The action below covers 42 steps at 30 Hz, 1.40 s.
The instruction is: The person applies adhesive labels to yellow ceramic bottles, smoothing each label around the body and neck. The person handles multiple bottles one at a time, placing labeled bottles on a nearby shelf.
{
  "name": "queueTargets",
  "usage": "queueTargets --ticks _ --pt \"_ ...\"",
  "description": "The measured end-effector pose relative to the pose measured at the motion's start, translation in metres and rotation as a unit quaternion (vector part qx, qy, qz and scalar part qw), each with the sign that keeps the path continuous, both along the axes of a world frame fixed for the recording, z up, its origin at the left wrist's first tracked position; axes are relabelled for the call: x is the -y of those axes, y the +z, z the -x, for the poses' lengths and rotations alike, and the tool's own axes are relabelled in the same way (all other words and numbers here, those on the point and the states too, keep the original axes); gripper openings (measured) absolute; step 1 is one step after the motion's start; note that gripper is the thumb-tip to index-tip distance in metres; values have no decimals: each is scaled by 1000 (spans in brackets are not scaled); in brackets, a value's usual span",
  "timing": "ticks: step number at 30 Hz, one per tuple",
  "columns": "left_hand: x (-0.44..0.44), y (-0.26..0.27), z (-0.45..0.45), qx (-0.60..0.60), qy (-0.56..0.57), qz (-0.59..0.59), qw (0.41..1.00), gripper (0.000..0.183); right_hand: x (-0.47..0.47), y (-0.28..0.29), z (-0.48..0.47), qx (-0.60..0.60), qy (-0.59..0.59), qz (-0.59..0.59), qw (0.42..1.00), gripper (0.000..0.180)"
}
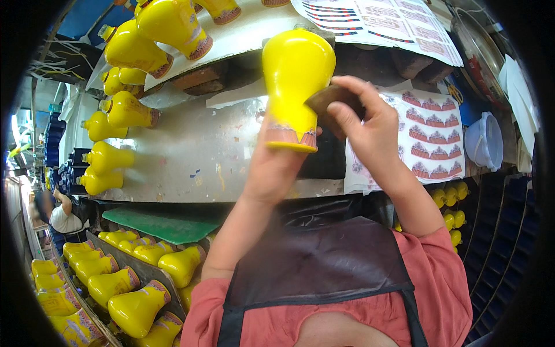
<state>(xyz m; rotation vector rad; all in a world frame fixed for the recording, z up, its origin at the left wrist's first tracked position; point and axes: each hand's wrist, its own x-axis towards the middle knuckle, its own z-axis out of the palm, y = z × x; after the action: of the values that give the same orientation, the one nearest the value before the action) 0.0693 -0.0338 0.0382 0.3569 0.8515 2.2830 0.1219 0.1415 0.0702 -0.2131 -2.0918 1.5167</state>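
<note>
My left hand (277,171) grips a glossy yellow glass bottle (299,65) from behind its narrow lower part. The bottle's neck points away from me, and a band of pink patterned decal (288,133) runs around its base. Between the thumb and fingers of my right hand (373,117) is a thin, dark brown, flexible scraper (336,99). Its pointed corner is at the bottle's right side; whether it touches the surface I cannot tell. Most of my left fingers are hidden behind the bottle.
Printed decal sheets (433,134) lie right of the metal-topped table (173,152), with more sheets (381,21) on the raised shelf. A pale blue bucket (483,141) stands far right. Yellow bottles (138,299) fill racks at lower left; others (108,160) line the table's left. Another person (67,214) is far left.
</note>
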Motion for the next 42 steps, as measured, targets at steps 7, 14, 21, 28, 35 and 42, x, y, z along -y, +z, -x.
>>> queueTargets --ticks 7,14,21,28,35,42 --pt "-1 -11 -1 -3 6 49 999 79 24 -4 -32 -189 31 -197 962 34" --pt "-3 -9 -2 -197 35 165 966 90 8 -5 -38 -120 18 -233 965 26" --pt "-2 -15 -5 -302 86 306 899 88 9 -14 -41 -108 -7 -258 960 32" --pt "-2 -36 -4 -534 198 409 713 79 11 -22 -54 -60 -55 -360 930 35" --pt "14 -25 23 -287 66 271 916 69 14 -27 -55 -87 -2 -406 910 35" --pt "-34 -10 37 -256 93 312 910 79 17 -49 -58 -146 32 -270 951 31"
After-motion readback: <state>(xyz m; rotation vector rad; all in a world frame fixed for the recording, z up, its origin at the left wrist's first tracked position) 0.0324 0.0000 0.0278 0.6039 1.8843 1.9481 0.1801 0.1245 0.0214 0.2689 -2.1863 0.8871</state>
